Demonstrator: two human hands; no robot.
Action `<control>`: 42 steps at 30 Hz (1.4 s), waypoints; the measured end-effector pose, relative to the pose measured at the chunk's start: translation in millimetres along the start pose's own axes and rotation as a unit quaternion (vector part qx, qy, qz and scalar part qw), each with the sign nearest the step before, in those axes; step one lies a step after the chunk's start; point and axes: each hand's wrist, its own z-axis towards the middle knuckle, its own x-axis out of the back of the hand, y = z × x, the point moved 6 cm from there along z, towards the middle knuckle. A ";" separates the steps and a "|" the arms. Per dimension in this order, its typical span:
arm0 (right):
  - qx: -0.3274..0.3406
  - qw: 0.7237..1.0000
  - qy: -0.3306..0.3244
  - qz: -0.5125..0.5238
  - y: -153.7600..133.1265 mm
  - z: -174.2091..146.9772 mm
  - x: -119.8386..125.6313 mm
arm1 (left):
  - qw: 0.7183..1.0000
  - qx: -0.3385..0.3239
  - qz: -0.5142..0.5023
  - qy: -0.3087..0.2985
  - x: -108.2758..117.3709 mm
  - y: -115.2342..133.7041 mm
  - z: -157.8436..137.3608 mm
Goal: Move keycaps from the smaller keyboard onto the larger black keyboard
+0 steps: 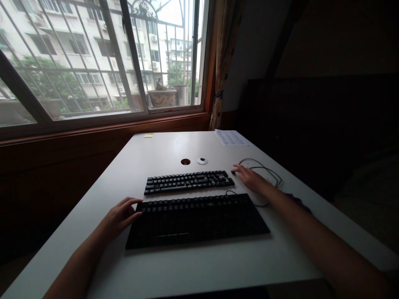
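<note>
My left hand (123,214) is at the upper left corner of the front black keyboard (199,224), thumb and forefinger bent round that corner. This keyboard has a strip of keys along its far side and a wide bare black area nearer me. Right of the rear black keyboard (187,182), my right hand (248,177) is low over the table, its fingertips at a small black piece (233,172) that looks like a keycap. Several keys at the right end of the rear keyboard look uneven or loose. Shade makes fine detail hard to see.
A black cable (264,169) loops on the white table (162,151) beside my right forearm. Behind the keyboards are a round cable hole (185,162) and a white ring-shaped cover (202,161). Printed sheets (232,138) and yellow sticky notes (148,136) lie at the far edge.
</note>
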 end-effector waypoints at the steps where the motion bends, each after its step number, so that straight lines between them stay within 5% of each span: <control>1: -0.002 1.000 0.001 0.000 -0.5 -5.1 1.8 | 1.000 0.001 -0.001 0.000 0.0 0.1 0.1; 12: -0.006 1.000 0.018 0.000 -3.6 -52.0 15.7 | 1.000 0.000 -0.003 -0.007 -0.8 -6.8 -0.4; 30: -0.011 1.000 -0.014 0.018 3.8 -24.8 10.2 | 1.000 -0.006 -0.009 -0.002 1.7 -3.2 1.1; 42: -0.047 0.995 0.000 0.092 -6.4 -62.4 38.4 | 1.000 0.006 0.000 -0.008 2.0 -1.8 1.3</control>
